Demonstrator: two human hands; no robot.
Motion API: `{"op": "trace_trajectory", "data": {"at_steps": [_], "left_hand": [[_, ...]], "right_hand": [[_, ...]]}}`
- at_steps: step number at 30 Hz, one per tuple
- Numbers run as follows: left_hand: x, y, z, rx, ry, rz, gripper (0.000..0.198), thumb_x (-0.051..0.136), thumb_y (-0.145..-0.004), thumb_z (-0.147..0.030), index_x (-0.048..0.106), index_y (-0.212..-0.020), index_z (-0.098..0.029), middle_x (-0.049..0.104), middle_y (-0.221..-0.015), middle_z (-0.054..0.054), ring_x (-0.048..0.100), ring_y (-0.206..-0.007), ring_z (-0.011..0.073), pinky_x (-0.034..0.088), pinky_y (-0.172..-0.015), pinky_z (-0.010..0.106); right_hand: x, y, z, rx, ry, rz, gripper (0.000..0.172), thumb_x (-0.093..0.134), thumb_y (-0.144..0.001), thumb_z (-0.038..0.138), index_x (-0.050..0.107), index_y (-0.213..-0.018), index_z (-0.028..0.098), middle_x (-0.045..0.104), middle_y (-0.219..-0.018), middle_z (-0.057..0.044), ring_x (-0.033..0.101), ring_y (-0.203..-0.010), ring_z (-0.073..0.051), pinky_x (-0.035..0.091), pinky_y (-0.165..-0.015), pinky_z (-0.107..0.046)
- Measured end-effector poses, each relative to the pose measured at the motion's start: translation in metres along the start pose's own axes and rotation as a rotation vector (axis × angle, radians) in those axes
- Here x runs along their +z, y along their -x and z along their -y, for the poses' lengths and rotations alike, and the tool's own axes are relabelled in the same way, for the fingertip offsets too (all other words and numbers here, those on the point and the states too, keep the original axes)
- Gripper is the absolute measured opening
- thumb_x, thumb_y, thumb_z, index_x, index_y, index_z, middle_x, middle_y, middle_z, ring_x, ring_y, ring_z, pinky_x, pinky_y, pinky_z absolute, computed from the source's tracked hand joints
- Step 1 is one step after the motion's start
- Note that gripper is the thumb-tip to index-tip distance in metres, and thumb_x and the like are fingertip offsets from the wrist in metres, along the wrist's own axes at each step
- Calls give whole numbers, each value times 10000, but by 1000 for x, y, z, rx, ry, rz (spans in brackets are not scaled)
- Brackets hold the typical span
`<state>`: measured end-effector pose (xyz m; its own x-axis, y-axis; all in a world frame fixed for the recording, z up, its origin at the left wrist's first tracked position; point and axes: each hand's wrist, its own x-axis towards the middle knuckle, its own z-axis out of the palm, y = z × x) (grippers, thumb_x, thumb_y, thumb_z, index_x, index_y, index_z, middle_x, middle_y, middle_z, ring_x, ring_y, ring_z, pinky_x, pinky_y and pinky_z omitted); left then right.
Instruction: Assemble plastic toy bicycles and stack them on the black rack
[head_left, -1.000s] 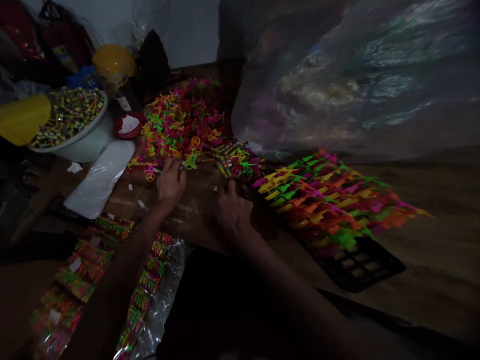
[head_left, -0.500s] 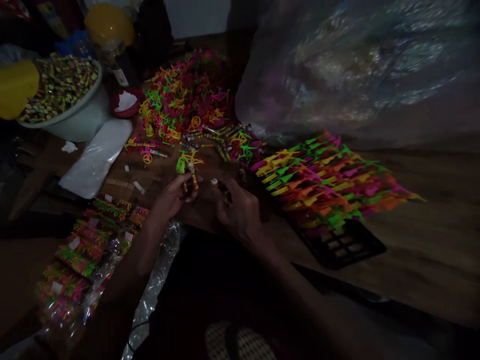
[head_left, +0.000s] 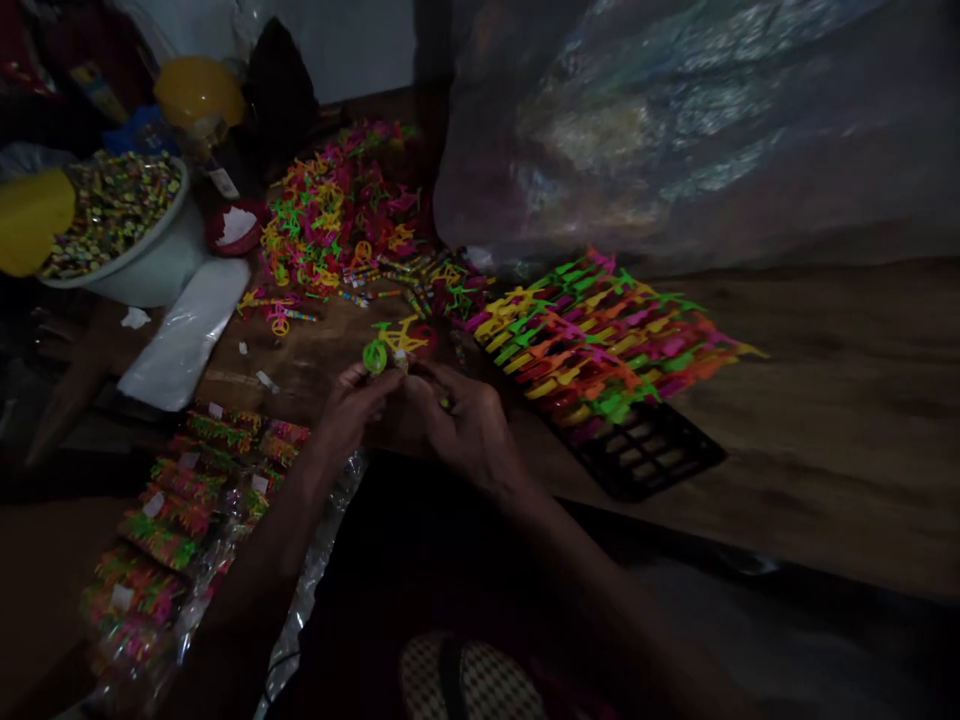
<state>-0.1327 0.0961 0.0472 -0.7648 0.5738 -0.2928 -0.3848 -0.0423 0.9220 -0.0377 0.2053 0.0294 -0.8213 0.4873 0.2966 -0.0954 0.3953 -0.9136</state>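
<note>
My left hand (head_left: 361,402) is closed around the lower part of a small plastic toy bicycle (head_left: 397,338) with a yellow frame, a green wheel and a dark red wheel. At the bicycle's base, between both hands' fingertips, a small white piece (head_left: 401,357) shows. My right hand (head_left: 466,412) meets the left there, its thumb and fingers pinched together at the piece. Something small and yellow-green peeks out between the right fingers; most of it is hidden. Beyond the hands lie loose candy-filled tubes (head_left: 416,290) and a heap of bright plastic toy parts (head_left: 337,210).
Rows of colourful toys stand on a black grid tray (head_left: 660,455) at right. At left are a white tub (head_left: 150,265) of small striped tubes, a red bowl (head_left: 244,235) with white scraps, flat plastic bags (head_left: 187,335) and packed toys (head_left: 165,525). A large plastic sack (head_left: 675,150) stands behind.
My right hand has moved left with the white piece at its fingertips and now meets my left hand at the toy bicycle. The striped tube is now covered. The view has shifted slightly.
</note>
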Motion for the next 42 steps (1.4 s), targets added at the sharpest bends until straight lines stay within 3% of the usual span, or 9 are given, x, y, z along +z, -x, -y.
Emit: {"op": "trace_trajectory", "data": {"at_steps": [4, 7, 10, 15, 22, 30, 35, 38, 42], "left_hand": [[9, 13, 3, -3, -8, 4, 464, 909, -570, -419, 679, -871, -151, 576, -645, -42, 463, -504, 37, 349, -472, 142], [10, 19, 1, -52, -114, 181, 489, 922, -549, -357, 710, -949, -172, 702, -868, 28, 645, -754, 129, 511, -674, 206], [6, 22, 1, -106, -210, 248, 493, 911, -549, -322, 730, -985, -179, 696, -822, 22, 603, -647, 93, 464, -580, 175], [20, 19, 7, -59, -99, 221, 538, 864, -597, -493, 743, -1021, -185, 481, -540, -64, 206, -377, 9, 162, -369, 177], [49, 27, 5, 139, -380, 215, 271, 879, -651, -361, 768, -865, -236, 615, -665, -16, 511, -536, 81, 389, -471, 174], [82, 27, 4, -3, -486, 652, 148, 861, -632, -232, 782, -756, -211, 708, -770, 46, 671, -726, 170, 531, -694, 246], [100, 21, 8, -37, -601, 946, 374, 816, -715, -271, 774, -1085, -248, 744, -1053, 75, 697, -966, 212, 550, -829, 290], [104, 19, 2, 55, -601, 823, 448, 783, -774, -319, 717, -1215, -272, 742, -1086, 62, 692, -1006, 211, 557, -853, 309], [110, 21, -5, 335, -633, 478, 192, 698, -866, -371, 770, -1021, -284, 742, -823, 24, 673, -757, 173, 531, -674, 281]], "right_hand": [[-17, 5, 8, 119, -263, 73, 332, 599, -875, 436, 764, -1010, 182, 764, -1000, -59, 714, -940, -234, 578, -818, -335], [-36, 13, 10, 169, -348, 88, 276, 641, -854, 419, 762, -943, 187, 761, -959, -51, 714, -922, -213, 575, -827, -322], [-52, 29, 8, 191, -340, 4, 281, 663, -856, 424, 746, -963, 178, 755, -967, -55, 710, -895, -195, 573, -814, -315], [-61, 55, 4, 138, -216, -126, 199, 661, -871, 345, 734, -950, 177, 756, -950, -46, 706, -888, -187, 560, -821, -310], [-65, 88, 22, 18, 62, -306, 111, 631, -898, 272, 692, -935, 187, 719, -857, -30, 671, -785, -155, 540, -730, -266], [-98, 118, 27, 364, -265, 14, 158, 673, -859, 324, 660, -889, 170, 648, -793, 11, 597, -703, -123, 504, -648, -223], [-113, 135, 27, 436, -182, -82, 227, 680, -854, 372, 600, -754, 184, 615, -793, -4, 555, -692, -134, 478, -619, -238], [-118, 134, 17, 373, 51, -293, 268, 641, -881, 377, 557, -701, 196, 529, -650, 20, 468, -581, -118, 410, -547, -240], [-122, 114, -8, 266, 393, -537, 273, 594, -902, 395, 564, -710, 204, 560, -648, 2, 513, -575, -134, 421, -573, -264]]}}
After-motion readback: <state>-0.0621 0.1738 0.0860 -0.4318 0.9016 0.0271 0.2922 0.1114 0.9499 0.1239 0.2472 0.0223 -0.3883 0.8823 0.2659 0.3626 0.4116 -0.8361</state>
